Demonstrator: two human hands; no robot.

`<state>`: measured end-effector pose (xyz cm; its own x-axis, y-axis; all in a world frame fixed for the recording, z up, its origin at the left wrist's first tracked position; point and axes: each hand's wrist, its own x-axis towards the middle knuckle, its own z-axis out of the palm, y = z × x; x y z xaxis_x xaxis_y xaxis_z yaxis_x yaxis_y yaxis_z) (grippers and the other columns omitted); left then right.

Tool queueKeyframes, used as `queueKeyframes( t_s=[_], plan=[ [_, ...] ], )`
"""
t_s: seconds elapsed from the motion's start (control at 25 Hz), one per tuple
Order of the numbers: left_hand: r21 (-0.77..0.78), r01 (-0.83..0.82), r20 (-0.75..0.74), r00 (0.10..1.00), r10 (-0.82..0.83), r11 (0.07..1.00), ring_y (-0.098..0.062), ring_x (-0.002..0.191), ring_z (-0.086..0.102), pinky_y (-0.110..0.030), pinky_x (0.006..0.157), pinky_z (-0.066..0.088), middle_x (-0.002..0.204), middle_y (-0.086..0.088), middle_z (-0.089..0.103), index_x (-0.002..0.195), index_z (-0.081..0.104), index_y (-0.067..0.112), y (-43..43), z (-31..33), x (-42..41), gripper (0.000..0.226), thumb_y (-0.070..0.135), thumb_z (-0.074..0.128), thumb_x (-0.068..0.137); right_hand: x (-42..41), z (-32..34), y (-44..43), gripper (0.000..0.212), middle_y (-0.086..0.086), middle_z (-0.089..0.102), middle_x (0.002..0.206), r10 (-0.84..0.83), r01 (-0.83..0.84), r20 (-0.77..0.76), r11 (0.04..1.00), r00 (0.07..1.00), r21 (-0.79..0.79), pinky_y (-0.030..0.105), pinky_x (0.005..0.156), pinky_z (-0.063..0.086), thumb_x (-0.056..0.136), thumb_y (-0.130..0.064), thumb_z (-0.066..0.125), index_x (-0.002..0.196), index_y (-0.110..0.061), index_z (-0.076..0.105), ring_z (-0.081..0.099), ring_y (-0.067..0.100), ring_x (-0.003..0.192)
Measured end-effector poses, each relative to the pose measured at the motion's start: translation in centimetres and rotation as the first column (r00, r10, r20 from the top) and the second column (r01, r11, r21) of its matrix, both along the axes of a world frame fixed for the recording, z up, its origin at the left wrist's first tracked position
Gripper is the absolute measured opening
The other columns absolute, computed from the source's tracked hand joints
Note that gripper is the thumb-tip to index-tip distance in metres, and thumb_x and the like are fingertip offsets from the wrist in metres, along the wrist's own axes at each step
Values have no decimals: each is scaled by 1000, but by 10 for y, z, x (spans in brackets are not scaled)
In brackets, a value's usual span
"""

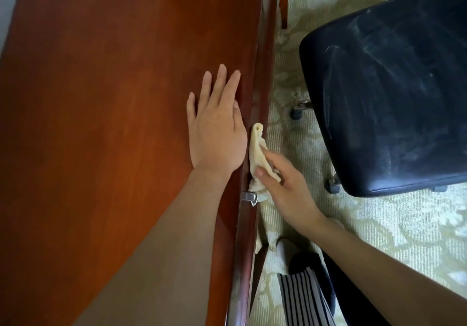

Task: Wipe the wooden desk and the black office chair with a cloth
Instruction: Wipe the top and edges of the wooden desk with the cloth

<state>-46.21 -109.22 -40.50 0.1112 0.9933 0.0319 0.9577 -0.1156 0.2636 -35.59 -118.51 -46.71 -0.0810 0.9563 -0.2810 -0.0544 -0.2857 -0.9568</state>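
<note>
- The wooden desk [106, 128] fills the left of the view; everything below is placed against its front edge, which runs from top to bottom near the middle.
- The left hand [216, 128] lies flat on the desktop just inside that edge, palm down, fingers straight and only slightly fanned, holding nothing.
- The right hand [285, 189] is just outside the edge, thumb and fingers pinching a bunched pale cloth [257, 153] and pressing it against the desk's front face.
- A metal drawer handle [250, 196] juts from the front face directly below the cloth, touching or nearly touching its lower folds.
- The black office chair [389, 93] stands well clear of the edge on the patterned carpet [391, 224]; its seat shows pale dusty streaks and looks not yet wiped.
- Risks, as I judge them: a downward stroke could snag the loose cloth on the handle and pull it from the pinch, or tug the drawer open.
- The cloth is bunched narrow, so the recessed moulding may be left partly dusty.
- The chair has castors [296, 113] and may roll away under wiping pressure unless steadied.
</note>
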Motion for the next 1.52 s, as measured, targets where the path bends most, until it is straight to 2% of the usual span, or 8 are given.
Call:
queueKeyframes(
  t_s=[0.08,0.2,0.36,0.48,0.8,1.04,1.28,1.52],
  plan=[
    [11,-1,6,1000,1,1000,-13,148,9,-38,121,5,158,5,22,149,29,25,0,0,-1,49,15,28,101,4,-1,-1,44,-24,44,133,54,-56,43,997,998,57,12,106,30,97,-16,49,130,-44,39,37,-10,127],
    [24,-6,13,1000,6,1000,-13,147,11,-39,121,6,158,4,24,148,31,25,0,0,-1,50,19,25,99,-3,-7,10,48,-20,18,154,68,-77,95,992,993,98,22,118,13,102,-26,38,145,-38,19,12,-5,141],
    [24,-15,25,1000,14,1000,-12,147,12,-37,120,5,157,5,24,148,32,26,-1,0,1,52,22,22,97,-15,-25,67,59,-7,31,153,-83,76,120,995,989,58,46,115,25,96,-51,29,150,-30,20,29,16,140],
    [35,-15,36,999,14,999,-12,147,13,-37,120,6,157,5,25,147,33,26,1,-1,0,52,24,20,97,-5,-25,123,60,7,49,140,-159,143,155,984,975,111,45,108,38,94,-44,28,148,-18,29,47,24,128],
    [37,-8,41,999,6,999,-11,147,13,-36,120,5,157,6,26,147,33,27,1,-1,-1,55,28,17,94,23,-43,203,50,2,31,153,-132,128,168,991,977,38,40,116,25,102,-31,28,151,-19,22,28,17,141],
    [32,-8,33,999,7,999,-11,147,14,-36,120,6,156,6,27,148,33,27,2,0,-1,56,27,16,95,7,-66,160,48,-2,23,156,-169,176,58,970,984,-169,40,116,26,102,-26,30,148,-32,23,24,16,142],
    [39,-20,27,999,19,999,-11,147,14,-36,120,6,156,6,27,148,33,27,2,0,-1,54,26,18,95,-12,-44,72,48,2,35,150,-135,110,-16,868,991,-484,26,102,26,104,-36,25,149,-20,23,36,15,134],
    [40,-26,39,999,24,999,-12,147,14,-33,119,3,156,5,27,148,33,25,1,0,1,52,17,25,97,-36,-48,-29,53,-4,25,152,-76,43,-58,898,995,-437,18,113,12,103,-34,31,151,-23,11,20,9,141]
  ],
)
